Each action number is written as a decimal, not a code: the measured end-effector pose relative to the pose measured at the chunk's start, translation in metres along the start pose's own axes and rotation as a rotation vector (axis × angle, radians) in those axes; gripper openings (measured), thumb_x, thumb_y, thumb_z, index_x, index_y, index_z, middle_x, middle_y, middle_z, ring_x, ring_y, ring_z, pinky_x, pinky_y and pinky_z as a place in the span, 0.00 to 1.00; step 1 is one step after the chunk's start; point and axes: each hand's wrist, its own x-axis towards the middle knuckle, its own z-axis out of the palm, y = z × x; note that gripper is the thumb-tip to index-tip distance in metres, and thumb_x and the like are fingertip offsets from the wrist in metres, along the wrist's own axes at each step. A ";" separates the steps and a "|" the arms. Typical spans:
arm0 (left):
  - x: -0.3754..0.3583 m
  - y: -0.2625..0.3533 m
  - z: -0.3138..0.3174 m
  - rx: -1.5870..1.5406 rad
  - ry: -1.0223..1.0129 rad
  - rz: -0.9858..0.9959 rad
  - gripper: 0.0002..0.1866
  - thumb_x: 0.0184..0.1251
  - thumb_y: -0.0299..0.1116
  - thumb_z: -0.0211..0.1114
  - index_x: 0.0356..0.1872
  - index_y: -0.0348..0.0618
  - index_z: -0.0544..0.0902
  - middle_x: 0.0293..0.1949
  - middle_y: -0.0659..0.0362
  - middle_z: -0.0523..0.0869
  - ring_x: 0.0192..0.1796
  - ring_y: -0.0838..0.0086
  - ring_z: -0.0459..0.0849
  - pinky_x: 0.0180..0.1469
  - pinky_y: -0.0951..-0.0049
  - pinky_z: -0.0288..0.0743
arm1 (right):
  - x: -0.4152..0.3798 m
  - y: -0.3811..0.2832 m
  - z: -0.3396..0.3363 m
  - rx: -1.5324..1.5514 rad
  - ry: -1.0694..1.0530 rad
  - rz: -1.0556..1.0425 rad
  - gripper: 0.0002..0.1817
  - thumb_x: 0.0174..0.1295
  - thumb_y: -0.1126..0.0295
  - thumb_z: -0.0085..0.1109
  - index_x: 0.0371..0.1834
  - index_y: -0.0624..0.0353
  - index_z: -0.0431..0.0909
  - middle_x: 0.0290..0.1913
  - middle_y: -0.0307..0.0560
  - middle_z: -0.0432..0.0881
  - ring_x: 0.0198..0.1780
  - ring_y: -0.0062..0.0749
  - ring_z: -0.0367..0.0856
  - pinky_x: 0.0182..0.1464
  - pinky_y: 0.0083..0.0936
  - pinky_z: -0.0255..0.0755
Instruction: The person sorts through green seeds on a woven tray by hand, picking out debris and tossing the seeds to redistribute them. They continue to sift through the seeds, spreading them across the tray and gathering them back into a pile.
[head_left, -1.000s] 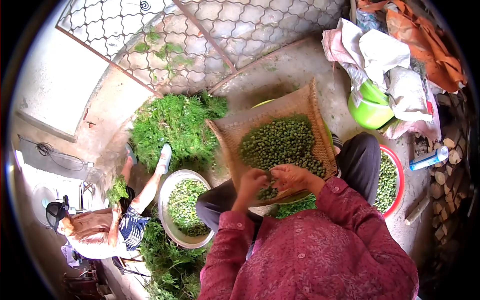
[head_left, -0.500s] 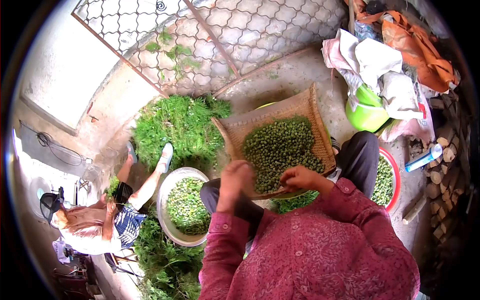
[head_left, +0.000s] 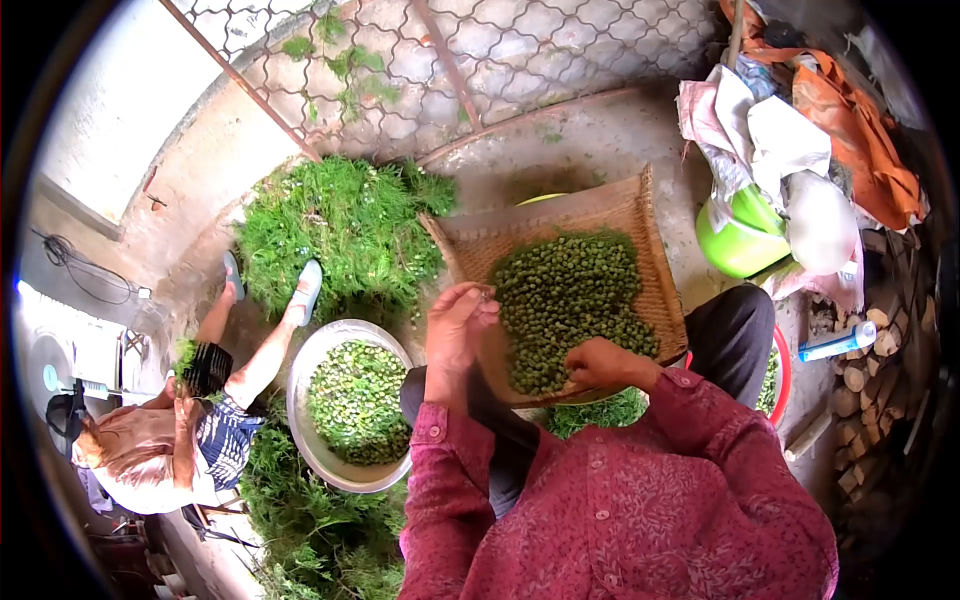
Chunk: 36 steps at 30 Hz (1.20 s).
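A square woven tray rests across my knees, holding a heap of small round green pods or buds. Above its left edge, my left hand is raised with fingers bent and tips pinched together; anything between them is too small to name. My right hand is low at the heap's lower right, its fingers curled in and touching the pods. What those fingers hold, if anything, is hidden. To the left stands a metal basin with paler green pods and bits of flower.
Cut feathery green plants lie in a pile beyond the basin, with more nearer me. Another person sits at the left, handling a green sprig. At right are a green bucket, a red-rimmed basin and stacked firewood.
My left hand has risen slightly and its blur is gone. My right hand has moved a little, staying at the heap. The whole view has shifted somewhat.
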 end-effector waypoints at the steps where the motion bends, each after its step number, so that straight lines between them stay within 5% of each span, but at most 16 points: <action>1: 0.004 -0.001 -0.003 0.013 0.000 -0.006 0.04 0.61 0.24 0.58 0.35 0.36 0.79 0.33 0.52 0.83 0.31 0.70 0.83 0.31 0.73 0.79 | 0.012 0.004 0.000 -0.002 0.082 -0.016 0.16 0.47 0.66 0.59 0.38 0.63 0.79 0.31 0.54 0.80 0.32 0.45 0.79 0.36 0.35 0.72; 14: 0.016 0.009 -0.017 -0.088 -0.032 -0.052 0.09 0.55 0.19 0.54 0.38 0.33 0.77 0.36 0.51 0.82 0.34 0.68 0.82 0.38 0.71 0.77 | 0.135 0.045 0.074 -0.235 0.244 0.122 0.08 0.44 0.70 0.53 0.28 0.56 0.79 0.33 0.56 0.75 0.39 0.53 0.75 0.40 0.42 0.70; 24: 0.013 0.009 -0.010 -0.050 -0.060 -0.072 0.08 0.56 0.20 0.54 0.37 0.33 0.77 0.36 0.52 0.82 0.33 0.71 0.82 0.38 0.72 0.77 | 0.121 0.052 0.044 0.035 0.265 0.221 0.08 0.43 0.68 0.56 0.27 0.58 0.78 0.29 0.54 0.78 0.36 0.50 0.77 0.39 0.40 0.71; 33: 0.014 0.007 -0.011 -0.024 -0.059 -0.074 0.08 0.57 0.21 0.54 0.37 0.35 0.77 0.36 0.53 0.82 0.33 0.72 0.82 0.38 0.72 0.78 | 0.140 0.035 0.060 -0.327 0.223 0.205 0.09 0.44 0.69 0.56 0.31 0.53 0.80 0.32 0.53 0.80 0.38 0.47 0.78 0.41 0.40 0.71; 36: 0.016 0.005 -0.013 -0.015 -0.062 -0.085 0.08 0.57 0.21 0.54 0.37 0.35 0.78 0.36 0.53 0.82 0.33 0.72 0.81 0.38 0.72 0.78 | 0.142 0.048 0.055 -0.126 0.128 0.213 0.09 0.44 0.69 0.57 0.30 0.56 0.80 0.32 0.54 0.80 0.37 0.47 0.78 0.41 0.38 0.72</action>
